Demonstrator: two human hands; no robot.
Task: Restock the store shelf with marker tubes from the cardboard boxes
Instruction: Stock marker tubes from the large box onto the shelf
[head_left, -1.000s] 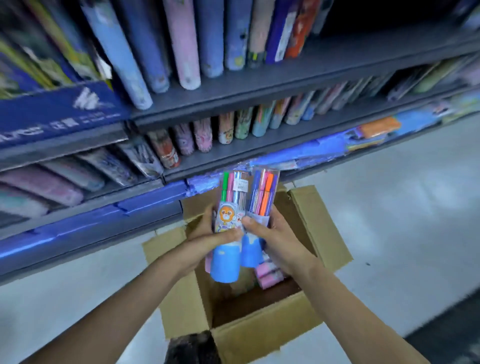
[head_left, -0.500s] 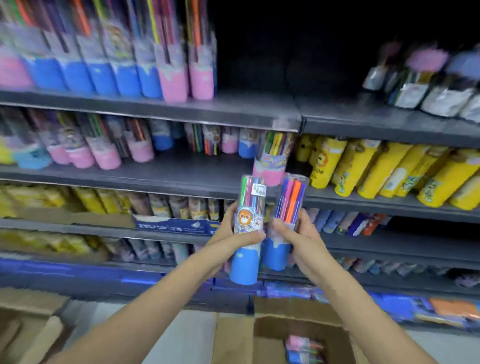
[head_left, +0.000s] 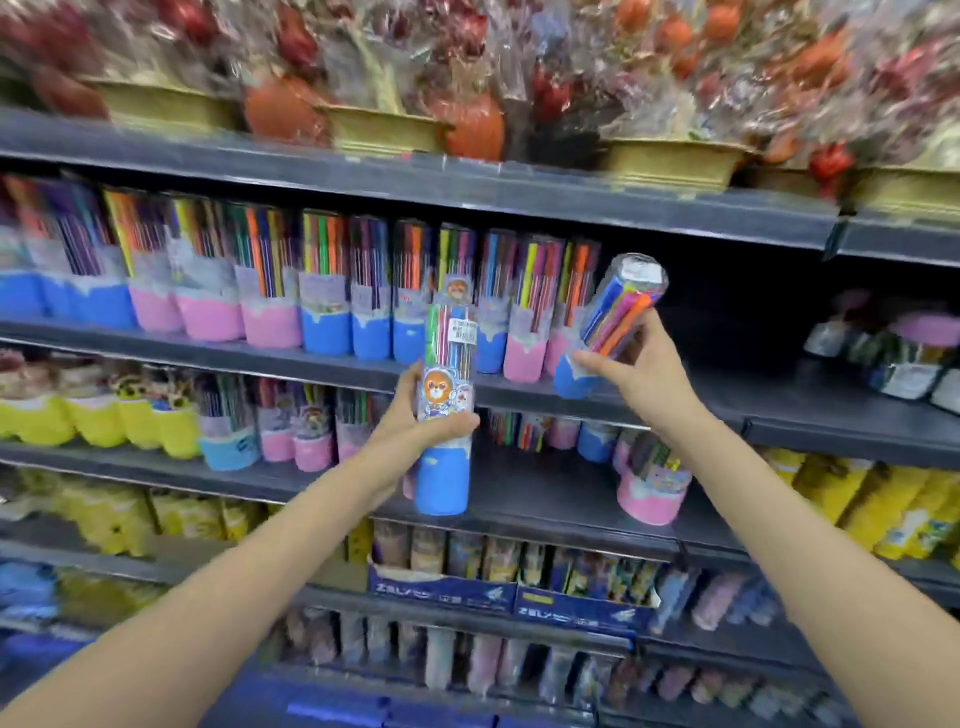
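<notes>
Dark grey store shelves (head_left: 597, 208) fill the view, blurred in places. The left hand (head_left: 415, 421) grips an upright blue-based marker tube (head_left: 444, 467) in front of the shelves, fingers wrapped round its middle. The right hand (head_left: 631, 364) clamps a second blue-based tube (head_left: 613, 317), tilted to the right, just beside the right end of a row of pink- and blue-based tubes (head_left: 322, 296) on the shelf. A pink-based tube (head_left: 652, 488) stands one shelf lower. Wrapped flower pots (head_left: 384, 124) sit on top.
</notes>
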